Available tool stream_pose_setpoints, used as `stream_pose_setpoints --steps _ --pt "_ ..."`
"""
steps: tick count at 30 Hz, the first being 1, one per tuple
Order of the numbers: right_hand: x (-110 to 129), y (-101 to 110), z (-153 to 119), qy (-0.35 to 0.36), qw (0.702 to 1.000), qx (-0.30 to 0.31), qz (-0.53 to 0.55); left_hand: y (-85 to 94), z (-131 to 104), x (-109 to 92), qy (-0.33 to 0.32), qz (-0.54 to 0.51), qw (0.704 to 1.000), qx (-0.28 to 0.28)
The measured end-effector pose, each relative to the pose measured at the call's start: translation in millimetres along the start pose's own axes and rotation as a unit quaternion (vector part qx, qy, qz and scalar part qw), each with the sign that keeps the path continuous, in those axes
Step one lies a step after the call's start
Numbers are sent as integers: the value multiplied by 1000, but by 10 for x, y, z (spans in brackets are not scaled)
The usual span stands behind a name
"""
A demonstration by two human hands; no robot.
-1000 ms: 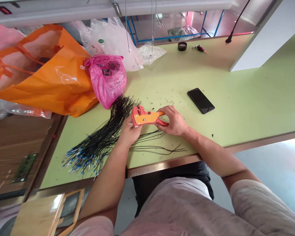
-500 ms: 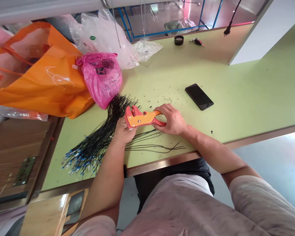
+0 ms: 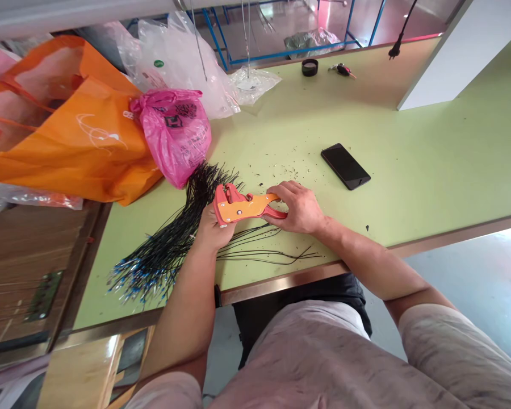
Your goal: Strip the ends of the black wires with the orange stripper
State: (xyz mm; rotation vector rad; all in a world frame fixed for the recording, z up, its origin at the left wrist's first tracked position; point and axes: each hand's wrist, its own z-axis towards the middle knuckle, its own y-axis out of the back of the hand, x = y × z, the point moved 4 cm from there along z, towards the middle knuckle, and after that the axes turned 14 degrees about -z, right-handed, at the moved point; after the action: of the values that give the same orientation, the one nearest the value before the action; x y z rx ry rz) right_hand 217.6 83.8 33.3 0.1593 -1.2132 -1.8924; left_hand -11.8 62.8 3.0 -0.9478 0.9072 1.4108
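Note:
An orange and red wire stripper [image 3: 242,209] is held above the green table [image 3: 409,165]. My right hand [image 3: 298,205] is wrapped round its handles. My left hand [image 3: 213,227] is at the tool's head, partly behind it; its fingers are hidden, and what they hold cannot be made out. A large bundle of black wires [image 3: 166,244] with blue and silvery ends lies under and left of my left hand. Several loose black wires [image 3: 264,253] stretch right from beneath that hand, near the table's front edge.
A pink bag [image 3: 176,136], an orange bag [image 3: 80,130] and clear plastic bags [image 3: 183,62] crowd the left and back. A black phone [image 3: 346,166] lies right of my right hand. Farther back are a black ring [image 3: 310,67], keys [image 3: 343,70] and a hanging plug [image 3: 394,50].
The head of the wire stripper has shifted slightly left. Both hands keep nearly the same place and pose.

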Motion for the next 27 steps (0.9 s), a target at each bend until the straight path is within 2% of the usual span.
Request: stream_pose_setpoints --steps 4,9,17,21,27 --pt "-4 -3 0 -12 1000 8 -5 -4 -25 24 38 -78 996 -16" --pt "-20 -42 -25 -41 999 18 -25 -75 -29 -14 45 -141 988 -49" --pt "-31 -22 -6 16 998 -60 -16 -146 10 -119 64 -185 977 -89" --pt "-10 -38 -14 21 998 -55 -7 -146 18 -132 65 -154 983 -76" --pt "-5 -32 -13 -4 999 -30 13 -84 13 -56 17 -28 998 -45"
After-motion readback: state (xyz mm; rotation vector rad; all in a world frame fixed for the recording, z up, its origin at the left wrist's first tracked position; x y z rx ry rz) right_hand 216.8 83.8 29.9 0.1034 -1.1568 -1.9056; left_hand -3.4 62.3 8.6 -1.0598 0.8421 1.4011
